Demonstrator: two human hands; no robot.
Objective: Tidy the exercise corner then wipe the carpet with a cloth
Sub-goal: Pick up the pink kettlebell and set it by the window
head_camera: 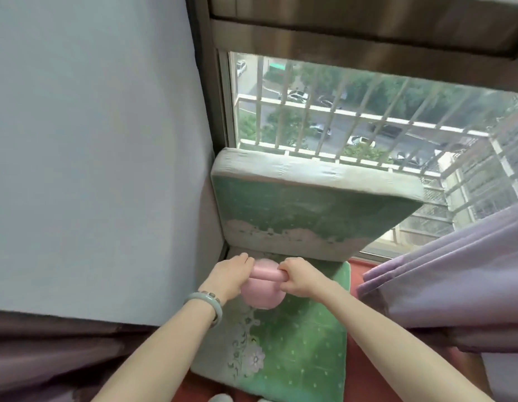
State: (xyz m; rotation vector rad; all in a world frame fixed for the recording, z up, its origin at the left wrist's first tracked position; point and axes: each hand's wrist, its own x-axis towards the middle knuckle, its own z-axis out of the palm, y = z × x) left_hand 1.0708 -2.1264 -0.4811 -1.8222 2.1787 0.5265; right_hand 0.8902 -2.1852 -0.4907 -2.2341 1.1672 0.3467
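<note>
A pink kettlebell [262, 294] is over the far end of a green floral cushion [295, 343] lying flat in the window corner. Both hands hold its handle. My left hand [231, 274], with a jade bangle on the wrist, grips the handle's left end. My right hand [298, 278] is curled round the right end. Whether the kettlebell rests on the cushion or hangs just above it, I cannot tell. A second green cushion [310, 210] leans upright against the window behind it.
A pale blue-grey wall [92, 140] stands at the left. The barred window [368, 117] looks down on a street. Purple curtain [455, 271] hangs at the right, more dark curtain fabric [48, 358] at lower left. Red carpet [365, 372] shows beside the flat cushion.
</note>
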